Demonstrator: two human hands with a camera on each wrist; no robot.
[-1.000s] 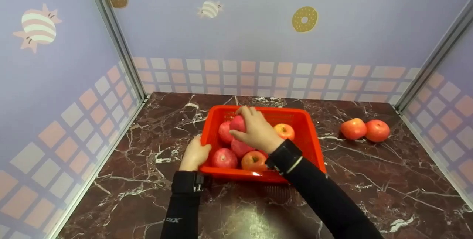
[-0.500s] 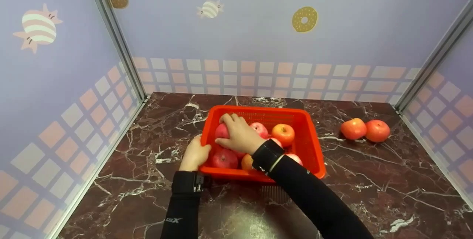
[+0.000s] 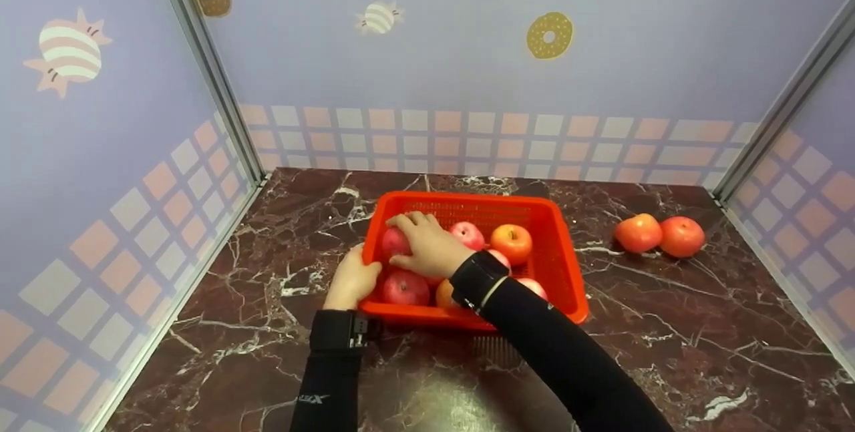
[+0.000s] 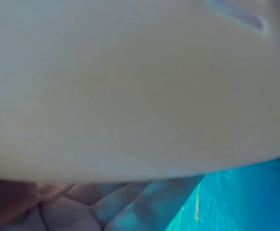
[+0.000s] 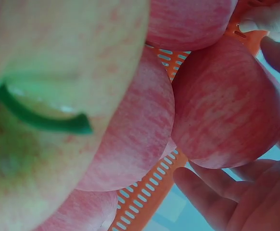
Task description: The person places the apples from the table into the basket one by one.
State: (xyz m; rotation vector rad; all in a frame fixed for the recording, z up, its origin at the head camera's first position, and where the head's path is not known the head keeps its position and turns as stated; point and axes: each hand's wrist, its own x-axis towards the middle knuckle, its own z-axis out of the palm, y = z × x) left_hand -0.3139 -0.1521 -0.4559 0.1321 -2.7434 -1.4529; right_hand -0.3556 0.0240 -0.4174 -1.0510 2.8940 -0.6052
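Observation:
A red plastic basket (image 3: 568, 265) holds several red and yellow-red apples. Along its left rim my left hand (image 3: 353, 278) grips the edge, thumb over the inside. My right hand (image 3: 431, 245) reaches into the back left of the basket, fingers and thumb curled about a red apple (image 3: 395, 243). In the right wrist view, that apple (image 5: 231, 106) lies beside the other apples, with the right hand's fingers (image 5: 205, 197) at its side. Close in front of the left wrist camera, a pale blurred surface (image 4: 130, 96) covers most of the view; part of the left palm (image 4: 106, 207) shows below.
Two apples (image 3: 639, 233) sit together on the dark red marbled tabletop (image 3: 668, 325), right of the basket. A yellow-red apple (image 3: 511, 242) lies toward the basket's back right. Patterned panels (image 3: 454, 71) stand behind and at both sides.
My right hand has moved left and down with the red apple, into the basket's back left corner. Apples that it covered now show. The left hand stays on the rim.

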